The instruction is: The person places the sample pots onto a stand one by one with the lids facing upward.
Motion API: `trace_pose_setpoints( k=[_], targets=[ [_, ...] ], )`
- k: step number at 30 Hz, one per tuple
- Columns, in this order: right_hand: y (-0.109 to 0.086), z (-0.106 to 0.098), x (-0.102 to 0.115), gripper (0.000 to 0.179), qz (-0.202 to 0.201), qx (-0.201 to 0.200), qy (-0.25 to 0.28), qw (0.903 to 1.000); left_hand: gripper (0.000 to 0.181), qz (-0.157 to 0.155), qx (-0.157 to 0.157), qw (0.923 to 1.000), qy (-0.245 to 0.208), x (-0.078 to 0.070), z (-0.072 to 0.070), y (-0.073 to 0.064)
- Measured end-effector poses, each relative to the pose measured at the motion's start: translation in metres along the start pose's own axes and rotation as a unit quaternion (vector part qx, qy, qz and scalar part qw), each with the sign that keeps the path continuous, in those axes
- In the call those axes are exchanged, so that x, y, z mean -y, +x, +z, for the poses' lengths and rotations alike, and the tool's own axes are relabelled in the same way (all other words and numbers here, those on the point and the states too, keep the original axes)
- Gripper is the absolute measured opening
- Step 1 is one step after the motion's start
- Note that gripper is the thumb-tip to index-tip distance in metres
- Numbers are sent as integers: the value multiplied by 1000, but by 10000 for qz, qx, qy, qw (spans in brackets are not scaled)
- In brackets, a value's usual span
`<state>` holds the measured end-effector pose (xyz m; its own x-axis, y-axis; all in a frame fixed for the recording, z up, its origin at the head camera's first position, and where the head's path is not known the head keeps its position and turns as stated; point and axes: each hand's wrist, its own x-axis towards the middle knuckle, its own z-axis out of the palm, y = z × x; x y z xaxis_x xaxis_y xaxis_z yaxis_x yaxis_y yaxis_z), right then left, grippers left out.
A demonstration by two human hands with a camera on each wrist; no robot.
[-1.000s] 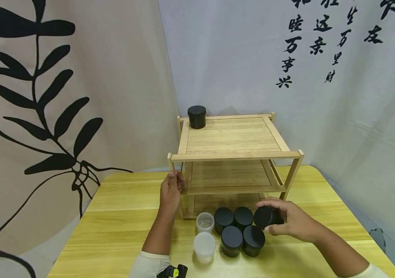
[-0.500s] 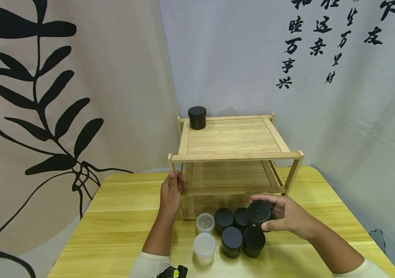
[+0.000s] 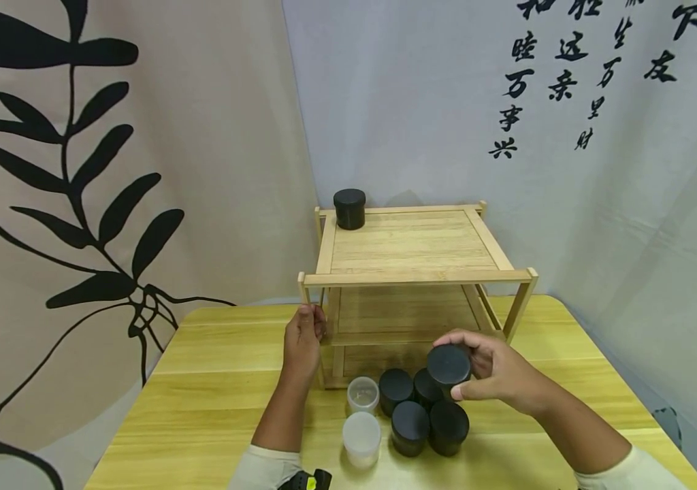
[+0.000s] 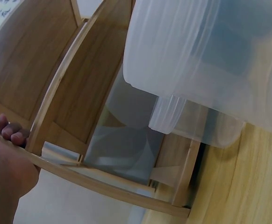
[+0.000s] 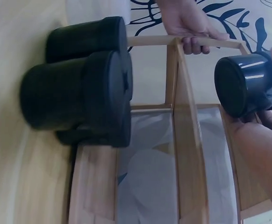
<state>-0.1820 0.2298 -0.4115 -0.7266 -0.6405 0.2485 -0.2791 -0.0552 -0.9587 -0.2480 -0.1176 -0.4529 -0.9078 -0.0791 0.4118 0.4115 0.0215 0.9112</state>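
My right hand [image 3: 504, 376] grips a black lidded jar [image 3: 448, 364] by its sides, thumb in front and fingers behind. In the right wrist view that jar [image 5: 243, 84] is up off the table, beside the shelf's boards. Several more black jars [image 3: 410, 425] stand in a cluster on the table, partly overlapped by the held one in the head view. With fingers curled round it, my left hand [image 3: 303, 344] holds the front left post of a three-tier wooden shelf [image 3: 412, 252]. One black jar [image 3: 350, 209] sits on the top tier's back left corner.
Two translucent jars [image 3: 362, 437] stand one behind the other, left of the black cluster; one looms large in the left wrist view. The yellow wooden table [image 3: 201, 408] carries everything. Cloth backdrops [image 3: 397, 102] with printed leaves and writing hang behind.
My right hand has lifted the black jar and carried it left, toward the shelf's front. My left hand keeps its hold on the post.
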Motion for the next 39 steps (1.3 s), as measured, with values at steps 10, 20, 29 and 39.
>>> trace_pose_setpoints(
  k=[10, 20, 29, 39],
  targets=[
    [26, 10, 14, 59, -30, 39, -74, 10000, 75, -38, 16, 10000, -6, 2, 0, 1],
    [47, 15, 21, 56, -197, 208, 153, 9995, 76, -101, 48, 9999, -54, 0, 0, 0],
    [58, 20, 37, 58, -215, 107, 396, 9989, 76, -82, 33, 10000, -37, 0, 0, 0],
    [71, 29, 54, 59, -24, -453, 686, 9966, 82, 39, -13, 9999, -109, 1, 1, 1]
  ],
)
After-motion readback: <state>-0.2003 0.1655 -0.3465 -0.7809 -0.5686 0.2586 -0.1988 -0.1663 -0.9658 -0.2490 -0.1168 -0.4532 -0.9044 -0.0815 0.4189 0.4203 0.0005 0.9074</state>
